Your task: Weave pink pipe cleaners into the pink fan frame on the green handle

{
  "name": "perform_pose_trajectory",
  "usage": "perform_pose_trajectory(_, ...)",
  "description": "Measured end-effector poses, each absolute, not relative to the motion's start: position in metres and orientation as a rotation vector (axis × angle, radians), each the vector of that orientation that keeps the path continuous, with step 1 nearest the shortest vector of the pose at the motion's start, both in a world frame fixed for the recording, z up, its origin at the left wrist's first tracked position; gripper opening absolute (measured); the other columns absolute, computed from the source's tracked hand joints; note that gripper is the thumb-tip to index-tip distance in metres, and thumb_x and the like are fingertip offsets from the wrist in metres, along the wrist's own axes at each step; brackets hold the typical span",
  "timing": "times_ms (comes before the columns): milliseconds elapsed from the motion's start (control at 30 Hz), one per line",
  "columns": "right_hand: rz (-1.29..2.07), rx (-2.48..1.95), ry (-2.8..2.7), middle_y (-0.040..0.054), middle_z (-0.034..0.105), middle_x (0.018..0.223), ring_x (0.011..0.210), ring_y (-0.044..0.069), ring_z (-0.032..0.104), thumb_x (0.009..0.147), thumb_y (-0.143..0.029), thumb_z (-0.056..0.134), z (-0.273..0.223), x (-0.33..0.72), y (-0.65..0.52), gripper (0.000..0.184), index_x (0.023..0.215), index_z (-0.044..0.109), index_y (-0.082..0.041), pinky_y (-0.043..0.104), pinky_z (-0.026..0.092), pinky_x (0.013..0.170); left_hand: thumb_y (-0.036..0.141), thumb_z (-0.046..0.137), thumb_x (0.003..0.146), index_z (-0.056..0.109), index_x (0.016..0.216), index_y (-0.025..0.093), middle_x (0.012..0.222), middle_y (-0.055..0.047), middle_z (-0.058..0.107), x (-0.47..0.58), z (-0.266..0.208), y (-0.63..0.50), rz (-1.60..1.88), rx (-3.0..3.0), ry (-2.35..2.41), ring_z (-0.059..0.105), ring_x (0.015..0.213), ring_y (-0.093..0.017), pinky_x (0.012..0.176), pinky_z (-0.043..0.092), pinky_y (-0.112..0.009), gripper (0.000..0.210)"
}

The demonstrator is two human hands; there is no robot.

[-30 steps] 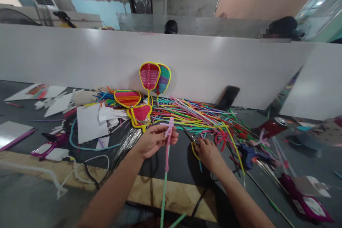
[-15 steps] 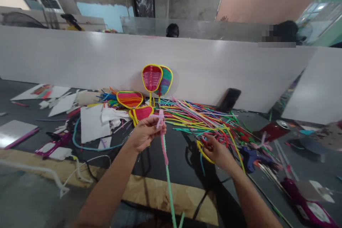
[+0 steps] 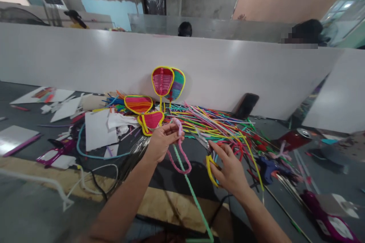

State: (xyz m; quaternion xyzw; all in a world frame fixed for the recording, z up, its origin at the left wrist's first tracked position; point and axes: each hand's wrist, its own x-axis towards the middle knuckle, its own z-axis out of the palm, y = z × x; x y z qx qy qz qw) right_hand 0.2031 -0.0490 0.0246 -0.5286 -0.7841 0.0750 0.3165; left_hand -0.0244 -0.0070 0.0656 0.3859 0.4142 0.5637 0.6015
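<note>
Pinched in my left hand (image 3: 165, 140) is a looped pink pipe cleaner (image 3: 186, 161), its loop hanging below my fingers. From the same grip a long light-green pipe cleaner (image 3: 196, 203) runs down towards my lap. My right hand (image 3: 228, 167) holds scissors (image 3: 211, 171) with yellow handles, the blades pointing up and left towards the pink loop but apart from it. Behind both hands lies a spread of many-coloured pipe cleaners (image 3: 205, 119). Yellow-rimmed fan shapes (image 3: 162, 81) lean against the white partition, and others (image 3: 138, 104) lie beside the pile.
At the right are a red can (image 3: 293, 138), a blue glue gun (image 3: 268, 169) and a purple device (image 3: 330, 212). A phone (image 3: 246, 105) leans on the partition (image 3: 228, 64). White sheets (image 3: 99, 131), a purple tool (image 3: 58, 152) and cables occupy the left. Other people sit beyond the partition.
My right hand has raised the scissors from the table, and their blades now show near my left hand. The pink pipe cleaner has turned so that its loop shows; the green one slants further right.
</note>
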Motion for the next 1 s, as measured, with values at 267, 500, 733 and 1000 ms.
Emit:
perform_pose_trajectory(267,0.101,-1.388,-2.123,0.0076,0.054,0.098,0.086,0.021,0.059,0.078,-0.028,0.053,0.024,0.202,-0.053,0.052,0.13,0.048,-0.026,0.029,0.05,0.071,0.027,0.083,0.053,0.068,0.078,0.013,0.07,-0.002,0.067,-0.016,0.066,-0.012,1.237,0.859,0.966,0.062,0.059,-0.012,0.058,0.05,-0.023,0.032)
perform_pose_trajectory(500,0.007,-1.425,-2.133,0.0079,0.055,0.101,0.087,0.021,0.059,0.08,-0.031,0.054,0.025,0.196,-0.053,0.052,0.132,0.046,-0.027,0.03,0.049,0.071,0.028,0.08,0.056,0.065,0.068,0.013,0.059,0.001,0.062,-0.003,0.062,-0.017,1.205,0.965,0.947,0.056,0.054,-0.009,0.057,0.046,-0.021,0.024)
perform_pose_trajectory(733,-0.221,-1.416,-2.179,0.009,0.06,0.101,0.087,0.021,0.059,0.084,-0.033,0.051,0.026,0.193,-0.051,0.05,0.133,0.047,-0.024,0.029,0.047,0.074,0.027,0.08,0.055,0.064,0.07,0.013,0.063,0.0,0.065,0.007,0.053,-0.02,1.164,0.935,0.993,0.06,0.057,-0.012,0.059,0.047,-0.023,0.026)
perform_pose_trajectory(1000,-0.424,-1.384,-2.239,0.0055,0.066,0.092,0.068,0.015,0.061,0.088,-0.037,0.048,0.022,0.198,-0.05,0.048,0.132,0.048,-0.021,0.024,0.041,0.056,0.027,0.078,0.058,0.064,0.075,0.012,0.068,0.0,0.065,0.007,0.054,-0.022,1.149,0.955,0.991,0.06,0.06,-0.011,0.063,0.049,-0.024,0.027)
